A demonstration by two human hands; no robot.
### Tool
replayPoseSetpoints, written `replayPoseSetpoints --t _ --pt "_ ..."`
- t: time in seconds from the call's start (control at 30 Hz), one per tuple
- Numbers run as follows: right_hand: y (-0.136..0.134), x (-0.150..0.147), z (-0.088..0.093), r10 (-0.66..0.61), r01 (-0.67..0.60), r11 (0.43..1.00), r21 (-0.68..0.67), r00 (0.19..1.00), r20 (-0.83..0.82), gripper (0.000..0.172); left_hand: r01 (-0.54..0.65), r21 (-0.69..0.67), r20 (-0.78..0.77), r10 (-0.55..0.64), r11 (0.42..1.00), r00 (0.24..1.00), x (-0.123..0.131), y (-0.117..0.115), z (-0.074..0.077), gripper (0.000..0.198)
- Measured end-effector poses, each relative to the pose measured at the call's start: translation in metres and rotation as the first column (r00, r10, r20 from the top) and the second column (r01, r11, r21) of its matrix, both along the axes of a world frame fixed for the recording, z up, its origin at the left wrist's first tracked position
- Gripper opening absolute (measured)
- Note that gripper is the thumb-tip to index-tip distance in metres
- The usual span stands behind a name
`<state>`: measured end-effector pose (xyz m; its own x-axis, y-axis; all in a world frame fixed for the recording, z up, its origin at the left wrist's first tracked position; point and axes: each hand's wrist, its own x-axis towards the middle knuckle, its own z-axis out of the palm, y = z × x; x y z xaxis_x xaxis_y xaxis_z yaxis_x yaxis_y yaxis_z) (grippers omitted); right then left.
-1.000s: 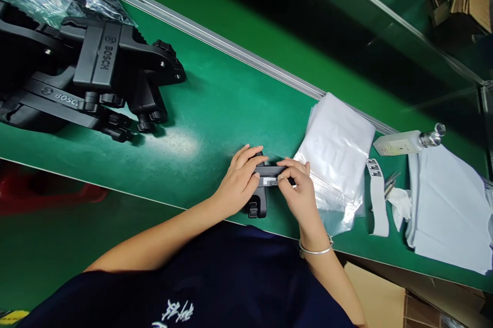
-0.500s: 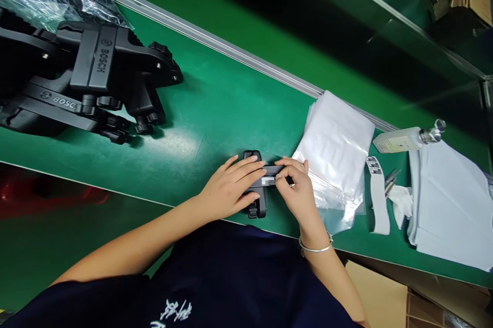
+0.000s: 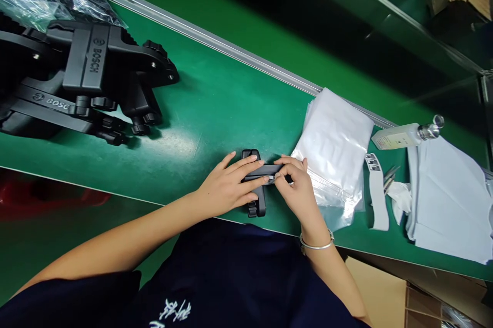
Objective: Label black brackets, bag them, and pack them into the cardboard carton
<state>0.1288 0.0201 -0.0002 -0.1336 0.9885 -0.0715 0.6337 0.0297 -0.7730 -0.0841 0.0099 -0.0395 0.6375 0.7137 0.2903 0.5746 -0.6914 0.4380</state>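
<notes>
Black bracket (image 3: 262, 204): one, under left hand (image 3: 227, 188), fingers spread
Right hand (image 3: 298, 187): curled at bracket, cannot tell what's pinched
BOSCH brackets (image 3: 84, 58): two lettered
Bottle (image 3: 396, 137): one
Blocking: fingers across bracket

Black knobbed bracket (image 3: 261, 199) — on green bench (image 3: 215, 112)

"Where is it brightest?"
"The green tabletop (image 3: 177, 146) carries a pale glare, and the clear bags (image 3: 333, 135) glint."
"And dimmest?"
"Deep shadow lies beyond the metal rail (image 3: 208, 39)."
"Any blur?"
"Little: the left hand (image 3: 225, 187) and right hand (image 3: 296, 181) look fairly crisp."
</notes>
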Motion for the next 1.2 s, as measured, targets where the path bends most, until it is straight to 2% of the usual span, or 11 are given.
replayPoseSetpoints --t 0.23,0.37,0.43,0.57,0.7,1.03,1.2 --pt "0.000 0.003 -0.001 0.000 -0.001 0.999 -0.034 0.998 -0.059 0.016 -0.010 -0.009 0.038 0.011 1.000 0.999 0.001 -0.001 -0.001 0.045" --pt "0.001 0.014 0.002 -0.063 0.054 0.998 -0.039 0.962 -0.265 0.017 -0.049 -0.054 0.070 0.053 0.997 0.996 0.001 -0.001 -0.002 0.055" --pt "0.001 0.018 0.004 -0.068 0.051 0.997 -0.063 0.947 -0.315 0.018 -0.058 -0.083 0.072 0.064 0.995 0.995 0.001 -0.001 -0.003 0.061" --pt "0.000 0.013 0.003 -0.011 -0.007 0.996 -0.092 0.981 -0.193 0.018 -0.068 -0.127 0.051 0.075 0.990 0.996 0.001 -0.001 -0.003 0.065" --pt "-0.001 0.004 0.000 -0.024 0.017 0.998 -0.063 0.993 -0.112 0.017 -0.059 -0.098 0.079 0.067 0.993 0.995 0.001 -0.001 -0.002 0.063" --pt "-0.001 0.002 -0.001 -0.036 0.033 0.998 -0.050 0.997 -0.066 0.016 -0.095 -0.090 0.079 0.103 0.991 0.992 0.003 -0.002 -0.009 0.061" --pt "0.000 0.001 0.000 -0.037 0.034 0.998 -0.048 0.997 -0.067 0.015 -0.075 -0.088 0.076 0.082 0.993 0.994 0.002 -0.001 -0.005 0.061"
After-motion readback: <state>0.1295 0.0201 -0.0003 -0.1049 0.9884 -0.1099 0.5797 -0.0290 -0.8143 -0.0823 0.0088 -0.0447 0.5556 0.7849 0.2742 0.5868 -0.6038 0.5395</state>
